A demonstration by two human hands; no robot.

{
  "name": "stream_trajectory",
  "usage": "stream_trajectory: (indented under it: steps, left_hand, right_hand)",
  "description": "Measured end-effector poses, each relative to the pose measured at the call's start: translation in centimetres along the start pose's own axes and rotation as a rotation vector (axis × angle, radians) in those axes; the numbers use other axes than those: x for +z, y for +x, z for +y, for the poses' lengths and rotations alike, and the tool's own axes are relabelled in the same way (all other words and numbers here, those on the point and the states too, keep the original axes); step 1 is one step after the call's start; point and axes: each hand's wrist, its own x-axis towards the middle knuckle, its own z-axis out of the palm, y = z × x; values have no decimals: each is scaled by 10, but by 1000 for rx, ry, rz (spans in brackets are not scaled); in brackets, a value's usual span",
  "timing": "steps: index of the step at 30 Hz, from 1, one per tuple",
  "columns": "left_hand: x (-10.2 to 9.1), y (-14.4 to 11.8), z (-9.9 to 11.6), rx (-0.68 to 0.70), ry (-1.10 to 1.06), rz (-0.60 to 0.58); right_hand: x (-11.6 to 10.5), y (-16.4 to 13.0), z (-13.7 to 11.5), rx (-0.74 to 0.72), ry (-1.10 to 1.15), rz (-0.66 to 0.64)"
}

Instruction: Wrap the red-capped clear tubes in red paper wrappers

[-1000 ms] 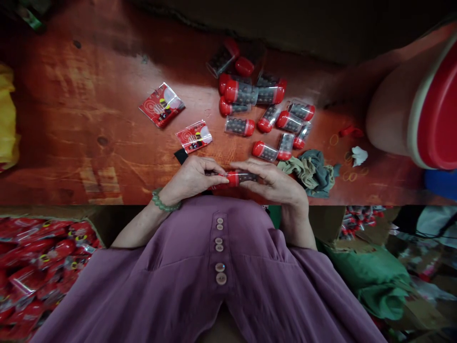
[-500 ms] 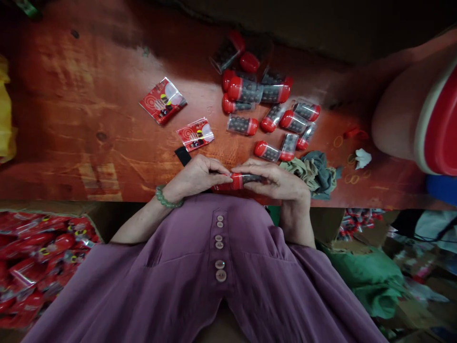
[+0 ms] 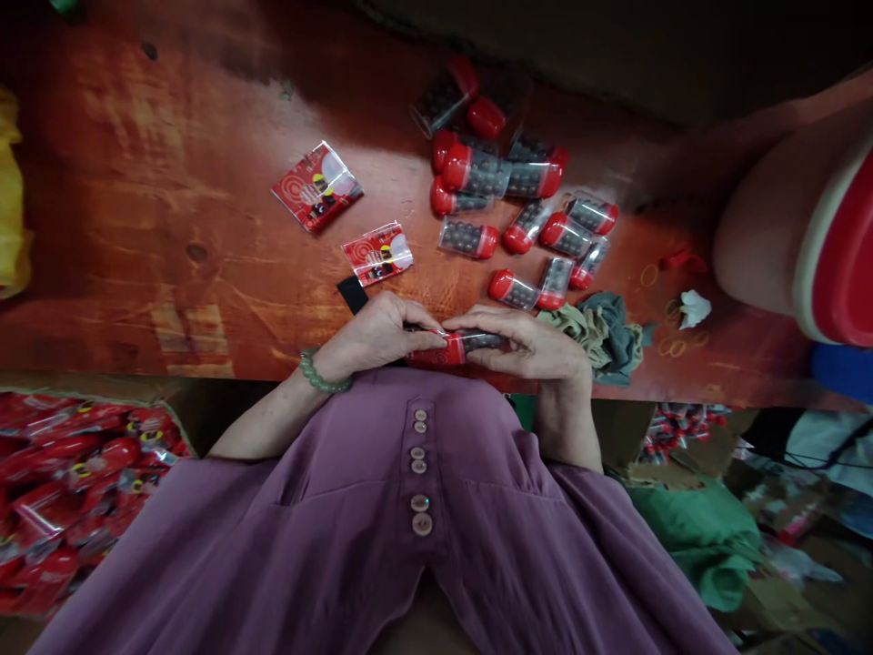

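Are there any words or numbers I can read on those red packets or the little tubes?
None can be read.
The two red packets on the table carry printed marks, too small and blurred to read.
The red-capped tubes show no legible label.
The tube held in the left hand and right hand shows none.

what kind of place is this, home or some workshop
Probably a small packing workshop. Both hands hold a red-capped tube at a worn wooden table, a heap of like tubes lies beyond, and a box of sealed red packets sits beside the person.
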Motion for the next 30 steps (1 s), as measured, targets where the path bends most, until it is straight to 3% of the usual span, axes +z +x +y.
stream_trajectory:
  steps: [6,10,16,21,26,30]
  left_hand:
    - [-1,1,-1,-37,-8,-59]
    - [-3,1,0,-81,-61,-94]
    - [-8,-3,4,-164,-461,65]
    - [-1,-9,3,-184,-744,99]
    - [15,-12,4,-211,-792,213]
    - [23,-15,6,-215,-771,313]
  right_hand:
    - [0,3,0,21,65,30]
    - [3,4,-2,65,157,126]
    - [12,6,4,182,389,331]
    - [21,13,8,193,626,444]
    - [29,21,3,170,703,463]
    - [34,21,2,164,631,460]
